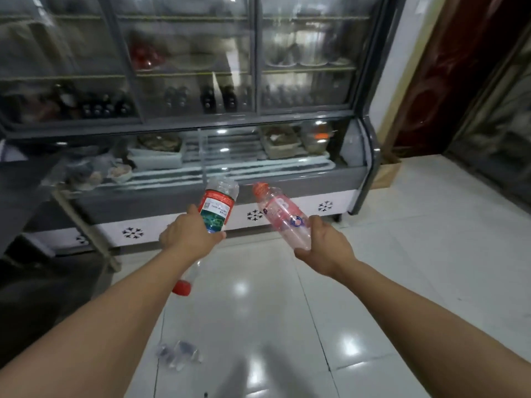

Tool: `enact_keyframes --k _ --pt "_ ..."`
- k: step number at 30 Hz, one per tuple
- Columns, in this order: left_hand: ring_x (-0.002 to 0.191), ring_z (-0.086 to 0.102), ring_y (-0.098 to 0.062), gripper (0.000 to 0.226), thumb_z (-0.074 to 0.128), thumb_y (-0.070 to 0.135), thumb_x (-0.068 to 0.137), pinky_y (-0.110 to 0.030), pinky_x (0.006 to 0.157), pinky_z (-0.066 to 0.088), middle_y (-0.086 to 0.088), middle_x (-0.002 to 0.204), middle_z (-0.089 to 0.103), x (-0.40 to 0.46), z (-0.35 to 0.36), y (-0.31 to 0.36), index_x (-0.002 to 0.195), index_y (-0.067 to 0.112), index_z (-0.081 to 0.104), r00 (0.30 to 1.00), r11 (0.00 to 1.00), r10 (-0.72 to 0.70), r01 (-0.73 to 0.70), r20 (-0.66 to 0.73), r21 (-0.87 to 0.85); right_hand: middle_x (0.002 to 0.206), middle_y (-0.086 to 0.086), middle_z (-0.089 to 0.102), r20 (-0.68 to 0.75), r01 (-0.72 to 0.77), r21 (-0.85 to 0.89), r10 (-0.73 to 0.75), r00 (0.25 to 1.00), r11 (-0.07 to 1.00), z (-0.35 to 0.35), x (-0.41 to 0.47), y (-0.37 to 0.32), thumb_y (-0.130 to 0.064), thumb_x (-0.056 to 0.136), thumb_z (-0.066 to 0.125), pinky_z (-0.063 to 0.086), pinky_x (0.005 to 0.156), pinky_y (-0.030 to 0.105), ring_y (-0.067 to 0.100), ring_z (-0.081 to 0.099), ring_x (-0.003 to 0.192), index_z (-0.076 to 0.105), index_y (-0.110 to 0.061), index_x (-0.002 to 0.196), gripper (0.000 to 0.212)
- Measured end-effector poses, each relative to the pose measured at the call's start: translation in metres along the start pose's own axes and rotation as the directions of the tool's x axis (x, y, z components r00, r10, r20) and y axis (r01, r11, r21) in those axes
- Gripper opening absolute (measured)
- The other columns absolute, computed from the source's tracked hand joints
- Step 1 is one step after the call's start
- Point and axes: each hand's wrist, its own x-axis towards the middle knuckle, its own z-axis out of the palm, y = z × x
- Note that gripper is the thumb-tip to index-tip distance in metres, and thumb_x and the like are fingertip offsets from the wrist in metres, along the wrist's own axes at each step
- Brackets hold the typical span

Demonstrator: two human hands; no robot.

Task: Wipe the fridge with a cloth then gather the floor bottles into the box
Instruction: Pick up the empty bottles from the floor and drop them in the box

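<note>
1. Nearest me, a clear crushed bottle [179, 354] lay on the white tiled floor [287, 311].
2. My left hand [191, 235] gripped a red-and-green-labelled bottle [218, 206] upside down — its red cap [181, 288] showed beneath my forearm.
3. My right hand [324, 248] gripped a pink bottle [283, 216] by its base, cap tilted up and left.
4. Both bottles were held in the air, apart, before the glass-fronted fridge [201, 110].
5. A cardboard box [386, 175] stood beside the fridge's right end — its contents hidden.
</note>
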Motion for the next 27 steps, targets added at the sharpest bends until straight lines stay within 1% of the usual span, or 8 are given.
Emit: enact_keyframes --k 6,13,15,17,19,22,25,27 --pt "0.099 0.06 -0.03 0.07 0.071 0.054 0.071 -0.043 0.085 0.051 -0.008 0.112 0.061 -0.014 0.04 0.157 0.12 0.015 0.041 0.989 0.988 0.148 -0.147 0.017 -0.039 0.114 0.012 0.052 -0.098 -0.149 0.003 0.149 0.984 0.989 -0.069 -0.014 0.144 -0.04 0.078 0.064 0.045 0.076 0.034 0.031 0.057 0.097 0.035 -0.015 0.127 0.063" --pt "0.097 0.061 -0.027 0.071 0.071 0.053 0.072 -0.041 0.082 0.051 -0.005 0.111 0.062 -0.046 0.106 0.342 0.125 0.019 0.04 0.952 0.951 0.303 -0.299 0.048 -0.073 0.112 0.012 0.052 -0.159 -0.308 -0.069 0.294 0.942 0.949 -0.148 -0.03 0.33 -0.042 0.079 0.064 0.04 0.07 0.033 0.032 0.057 0.095 0.035 -0.013 0.124 0.061" --pt "0.096 0.061 -0.026 0.067 0.072 0.053 0.071 -0.039 0.08 0.051 -0.004 0.11 0.063 -0.053 0.123 0.389 0.121 0.02 0.041 0.937 0.938 0.344 -0.339 0.061 -0.069 0.111 0.012 0.052 -0.176 -0.351 -0.075 0.334 0.926 0.933 -0.168 -0.032 0.375 -0.042 0.079 0.063 0.038 0.067 0.031 0.031 0.057 0.093 0.035 -0.012 0.124 0.061" --pt "0.096 0.061 -0.026 0.064 0.071 0.054 0.072 -0.036 0.078 0.05 -0.003 0.11 0.063 -0.055 0.137 0.431 0.118 0.02 0.044 0.924 0.926 0.376 -0.373 0.065 -0.051 0.108 0.011 0.052 -0.202 -0.387 -0.06 0.368 0.908 0.92 -0.185 -0.03 0.414 -0.041 0.078 0.063 0.037 0.066 0.03 0.029 0.053 0.085 0.035 -0.013 0.124 0.061" --pt "0.097 0.06 -0.025 0.064 0.071 0.054 0.072 -0.034 0.076 0.047 -0.003 0.111 0.063 -0.053 0.152 0.472 0.12 0.021 0.044 0.907 0.909 0.416 -0.415 0.066 -0.036 0.106 0.01 0.051 -0.222 -0.41 -0.049 0.39 0.894 0.911 -0.198 -0.025 0.448 -0.041 0.078 0.064 0.037 0.064 0.03 0.026 0.049 0.079 0.035 -0.013 0.124 0.061" --pt "0.098 0.06 -0.025 0.066 0.072 0.054 0.071 -0.033 0.074 0.046 -0.004 0.112 0.062 -0.042 0.173 0.528 0.122 0.021 0.044 0.882 0.886 0.463 -0.465 0.083 -0.005 0.106 0.011 0.051 -0.221 -0.44 -0.046 0.42 0.88 0.897 -0.211 -0.007 0.493 -0.04 0.078 0.063 0.039 0.065 0.031 0.029 0.053 0.084 0.035 -0.012 0.125 0.061" --pt "0.099 0.061 -0.025 0.067 0.072 0.053 0.071 -0.035 0.081 0.048 -0.004 0.113 0.062 -0.016 0.195 0.584 0.123 0.021 0.043 0.863 0.868 0.493 -0.496 0.112 -0.001 0.106 0.011 0.052 -0.228 -0.467 -0.05 0.446 0.866 0.883 -0.225 0.023 0.533 -0.04 0.078 0.064 0.039 0.065 0.03 0.026 0.049 0.081 0.035 -0.013 0.123 0.06" --pt "0.099 0.061 -0.026 0.067 0.073 0.05 0.071 -0.039 0.086 0.05 -0.005 0.113 0.061 0.007 0.207 0.622 0.121 0.019 0.043 0.851 0.86 0.508 -0.508 0.132 -0.037 0.107 0.011 0.052 -0.239 -0.477 -0.062 0.451 0.86 0.877 -0.237 0.047 0.559 -0.04 0.078 0.064 0.039 0.065 0.03 0.028 0.053 0.085 0.036 -0.013 0.123 0.06"
